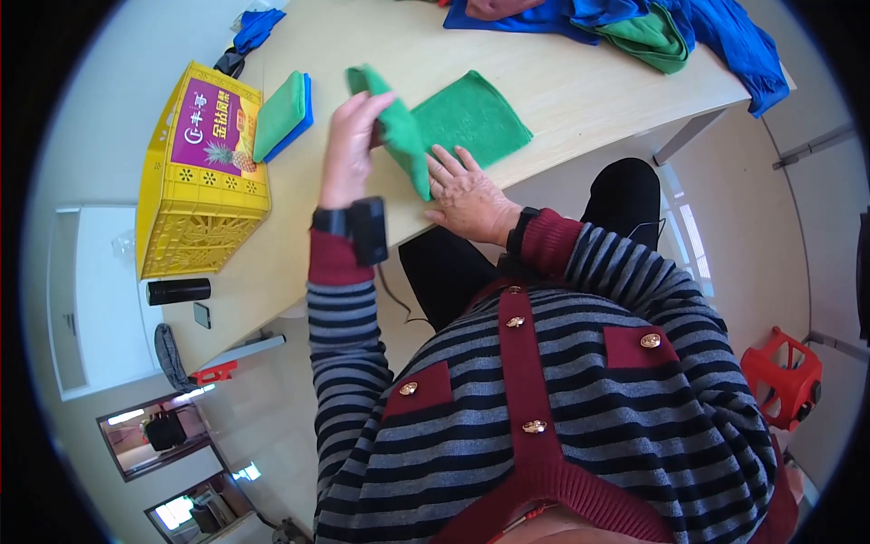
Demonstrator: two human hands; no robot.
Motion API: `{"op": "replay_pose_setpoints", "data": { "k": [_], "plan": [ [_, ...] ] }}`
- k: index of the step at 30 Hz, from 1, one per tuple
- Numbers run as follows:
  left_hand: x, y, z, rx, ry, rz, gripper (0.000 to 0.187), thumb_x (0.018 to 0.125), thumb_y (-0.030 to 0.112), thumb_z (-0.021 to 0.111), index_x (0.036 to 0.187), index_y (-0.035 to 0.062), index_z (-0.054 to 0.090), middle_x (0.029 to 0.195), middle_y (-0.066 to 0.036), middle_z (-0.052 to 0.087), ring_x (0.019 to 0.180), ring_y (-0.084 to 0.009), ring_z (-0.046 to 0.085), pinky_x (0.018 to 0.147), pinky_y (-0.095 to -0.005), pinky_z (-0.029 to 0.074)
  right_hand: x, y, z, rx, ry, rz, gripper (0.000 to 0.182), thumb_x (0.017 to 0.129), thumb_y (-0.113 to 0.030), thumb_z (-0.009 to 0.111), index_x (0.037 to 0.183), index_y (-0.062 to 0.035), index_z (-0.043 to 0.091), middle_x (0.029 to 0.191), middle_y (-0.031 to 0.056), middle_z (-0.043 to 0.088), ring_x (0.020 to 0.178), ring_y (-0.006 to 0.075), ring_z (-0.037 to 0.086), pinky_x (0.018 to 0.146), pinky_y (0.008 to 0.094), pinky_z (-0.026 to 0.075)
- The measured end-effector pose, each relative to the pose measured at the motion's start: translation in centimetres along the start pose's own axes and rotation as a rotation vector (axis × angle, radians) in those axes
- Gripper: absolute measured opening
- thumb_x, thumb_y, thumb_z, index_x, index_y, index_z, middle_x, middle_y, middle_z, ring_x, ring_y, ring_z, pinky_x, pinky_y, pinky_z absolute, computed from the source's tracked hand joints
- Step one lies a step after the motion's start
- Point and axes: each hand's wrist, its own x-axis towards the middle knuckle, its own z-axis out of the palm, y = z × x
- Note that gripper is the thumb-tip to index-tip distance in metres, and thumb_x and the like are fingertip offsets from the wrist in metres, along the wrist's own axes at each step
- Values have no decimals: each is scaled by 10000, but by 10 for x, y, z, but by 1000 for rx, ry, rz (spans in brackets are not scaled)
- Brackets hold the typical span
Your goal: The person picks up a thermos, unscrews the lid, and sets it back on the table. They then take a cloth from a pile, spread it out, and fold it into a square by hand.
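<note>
A green cloth (476, 118) lies on the pale table, its left part lifted and folding up. My left hand (352, 145) holds that raised part between thumb and fingers, above the table. Flat near the table's front edge, my right hand (471, 195) rests with its fingers spread, the fingertips at the lower left of the cloth, beside the fold. To the left, a folded green cloth (280, 116) sits on a folded blue cloth (303, 122), against the yellow crate.
A yellow crate (204, 204) stands at the left of the table (580, 100). Blue and green cloths (652, 41) are heaped at the back right. A black cylinder (178, 291) and a phone (202, 315) lie below the crate. A red stool (784, 376) stands at the right.
</note>
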Motion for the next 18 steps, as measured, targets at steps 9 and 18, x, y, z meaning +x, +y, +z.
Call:
{"op": "replay_pose_setpoints", "data": {
  "k": [9, 18],
  "plan": [
    [67, -68, 97, 512, -88, -172, 230, 864, 245, 724, 762, 79, 603, 661, -38, 626, 502, -151, 618, 454, -276, 497, -11, 13, 9, 11, 256, -114, 178, 844, -302, 601, 958, -179, 659, 946, 31, 633, 950, 267, 597, 855, 467, 425],
    [72, -72, 111, 818, -98, 91, 381, 803, 288, 699, 680, -54, 584, 597, -182, 611, 499, -266, 641, 489, -417, 496, -15, 18, -7, 523, 32, 41, 317, 867, -270, 603, 1144, -120, 639, 1186, 124, 657, 1153, 289, 598, 1042, 475, 422]
  ]
}}
